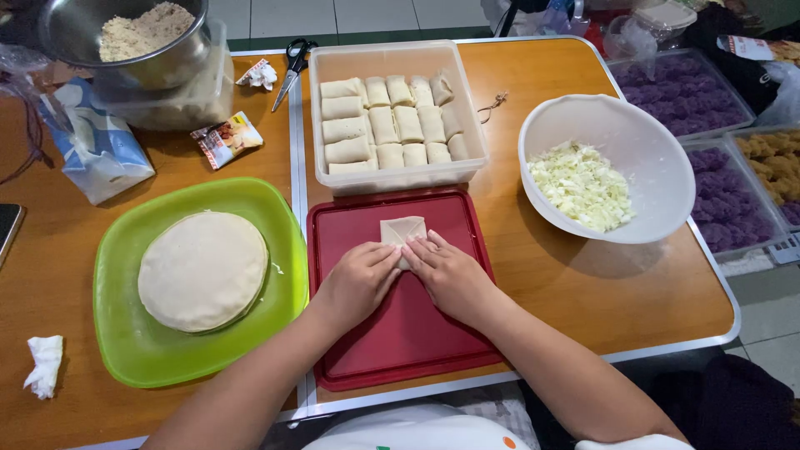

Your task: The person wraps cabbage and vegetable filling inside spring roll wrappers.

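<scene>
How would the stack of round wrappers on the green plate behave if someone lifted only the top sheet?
The stack of round wrappers looks thin and soft, so a lifted sheet would probably droop and could tear. The sheets lie flat and close, so they may cling together. On the green plate the low, wide stack seems unlikely to tip.

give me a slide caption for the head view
Both hands, left and right, fold a wrapper on a red lid.

Two wooden counter (583, 292) tops with metal edging are sitting joined side by side, pale floor tiles (367, 15) showing beyond under even light.
</scene>
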